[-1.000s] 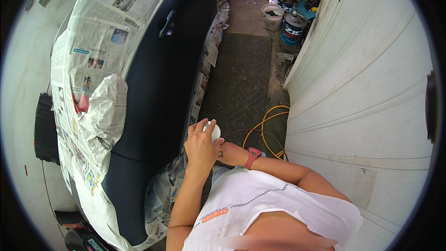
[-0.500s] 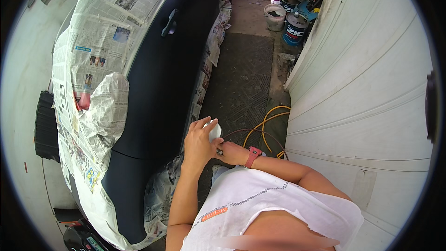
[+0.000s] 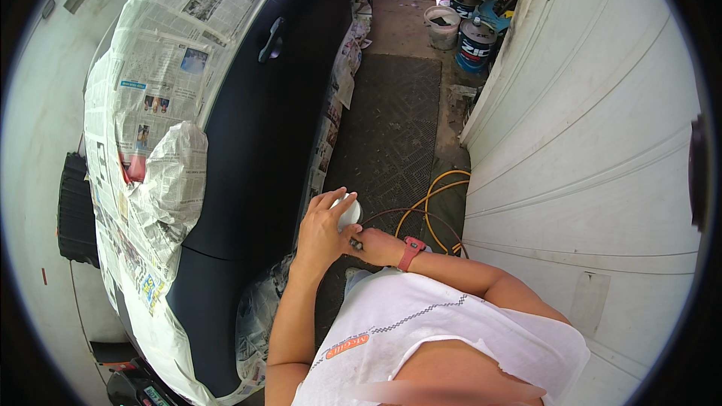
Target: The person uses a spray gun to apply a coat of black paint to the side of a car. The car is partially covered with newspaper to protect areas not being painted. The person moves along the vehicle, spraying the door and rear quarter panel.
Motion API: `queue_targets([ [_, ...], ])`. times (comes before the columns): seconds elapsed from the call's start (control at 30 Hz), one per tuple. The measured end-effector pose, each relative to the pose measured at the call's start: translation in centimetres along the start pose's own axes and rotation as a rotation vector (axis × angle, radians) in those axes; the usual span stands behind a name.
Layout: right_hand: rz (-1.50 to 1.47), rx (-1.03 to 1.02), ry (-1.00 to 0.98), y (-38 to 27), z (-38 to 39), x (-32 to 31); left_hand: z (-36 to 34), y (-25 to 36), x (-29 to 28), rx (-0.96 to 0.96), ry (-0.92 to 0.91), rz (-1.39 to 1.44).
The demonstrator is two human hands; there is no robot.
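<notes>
In front of my chest, my left hand (image 3: 322, 231) wraps around the side of a round white cup (image 3: 350, 215), its fingers over the near rim. The cup looks like part of a spray gun, whose body is mostly hidden by my hands. My right hand (image 3: 378, 247), with a red watch at the wrist, is closed close against the left. A small dark metal knob (image 3: 356, 243) shows between the two hands. To the left stands a dark car door panel (image 3: 248, 143) with its handle (image 3: 272, 39); my hands are apart from it.
Newspaper (image 3: 169, 68) masks the car's upper parts. A thin brown hose and a yellow hose (image 3: 410, 215) loop over the dark floor mat (image 3: 395, 116). A white wall (image 3: 579, 135) rises at right. Farther off stand a white bucket (image 3: 442, 28) and a blue drum (image 3: 474, 45).
The view has shifted very slightly. Both hands keep nearly the same pose around the cup, and a little more of the metal knob shows.
</notes>
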State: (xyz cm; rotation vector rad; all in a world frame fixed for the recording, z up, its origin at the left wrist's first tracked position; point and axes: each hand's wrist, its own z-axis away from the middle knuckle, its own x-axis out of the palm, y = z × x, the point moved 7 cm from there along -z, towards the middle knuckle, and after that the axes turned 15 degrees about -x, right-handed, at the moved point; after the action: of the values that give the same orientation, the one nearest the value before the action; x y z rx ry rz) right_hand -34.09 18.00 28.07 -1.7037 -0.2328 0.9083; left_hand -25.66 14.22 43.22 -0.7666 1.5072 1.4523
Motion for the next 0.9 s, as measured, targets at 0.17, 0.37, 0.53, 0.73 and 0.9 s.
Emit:
queue_targets([
  [0.17,-0.064,-0.001,0.015,-0.5,-0.2,-0.4,-0.2,0.1,0.1,0.019,0.008,0.001],
  [0.37,-0.063,-0.028,0.056,0.0,-0.2,0.0,-0.1,0.2,0.3,-0.016,0.021,-0.014],
  [0.53,-0.035,-0.01,0.015,-0.1,-0.4,0.2,-0.2,0.1,0.1,-0.004,-0.011,-0.039],
  [0.73,-0.099,-0.123,0.164,2.0,-0.9,0.6,0.4,1.2,-0.4,0.132,0.218,-0.103],
  [0.9,-0.115,0.037,0.306,4.1,-3.2,-3.6,2.8,-7.8,4.9,-0.32,0.403,0.581],
])
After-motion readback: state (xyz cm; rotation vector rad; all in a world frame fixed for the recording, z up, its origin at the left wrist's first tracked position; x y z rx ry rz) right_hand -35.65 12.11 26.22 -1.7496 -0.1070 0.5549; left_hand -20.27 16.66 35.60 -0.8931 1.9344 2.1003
